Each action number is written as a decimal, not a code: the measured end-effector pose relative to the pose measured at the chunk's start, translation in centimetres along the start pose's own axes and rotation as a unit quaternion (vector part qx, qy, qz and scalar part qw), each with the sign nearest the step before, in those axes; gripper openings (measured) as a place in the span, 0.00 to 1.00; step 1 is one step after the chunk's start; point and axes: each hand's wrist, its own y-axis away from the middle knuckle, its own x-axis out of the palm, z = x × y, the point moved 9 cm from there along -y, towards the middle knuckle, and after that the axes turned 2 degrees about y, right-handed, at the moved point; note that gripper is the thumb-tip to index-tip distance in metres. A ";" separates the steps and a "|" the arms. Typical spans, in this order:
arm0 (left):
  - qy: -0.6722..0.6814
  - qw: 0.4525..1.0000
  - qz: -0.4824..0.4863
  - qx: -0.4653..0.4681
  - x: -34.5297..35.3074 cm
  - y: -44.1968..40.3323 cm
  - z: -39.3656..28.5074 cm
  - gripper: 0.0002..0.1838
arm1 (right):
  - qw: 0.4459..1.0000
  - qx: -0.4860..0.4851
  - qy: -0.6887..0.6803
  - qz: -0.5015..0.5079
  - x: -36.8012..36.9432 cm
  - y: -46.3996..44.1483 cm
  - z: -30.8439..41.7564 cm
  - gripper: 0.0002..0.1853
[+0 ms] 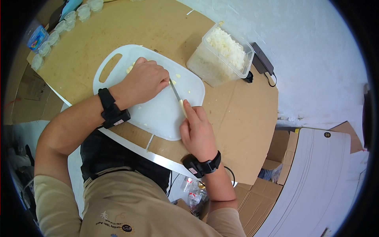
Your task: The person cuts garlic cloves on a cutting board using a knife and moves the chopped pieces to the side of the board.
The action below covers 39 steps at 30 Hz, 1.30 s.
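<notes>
My right hand [198, 130] is wrapped round the pale handle of a small knife [175, 91], its index finger stretched along the handle. The blade points up and left, its tip by the fingers of my left hand [145, 82]. Those fingers are curled closed over the white cutting board [187, 118]; whatever they hold is hidden. Small pale-yellow pieces [178, 75] lie scattered on the board beyond the blade. More pale-yellow bits [129, 69] show behind my left hand, near the board's handle slot.
A clear plastic tub [197, 65] heaped with white, finely cut food [226, 46] stands at the back right. Beside it lies a black power adapter [262, 58]. Several small lidded cups [53, 38] and a bottle [37, 38] line the far left of the cardboard-covered table [233, 130].
</notes>
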 end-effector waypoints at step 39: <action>0.006 1.000 0.010 0.007 0.0 -0.1 0.1 0.03 | 0.999 0.018 -0.040 0.003 -0.1 0.3 -0.2 0.27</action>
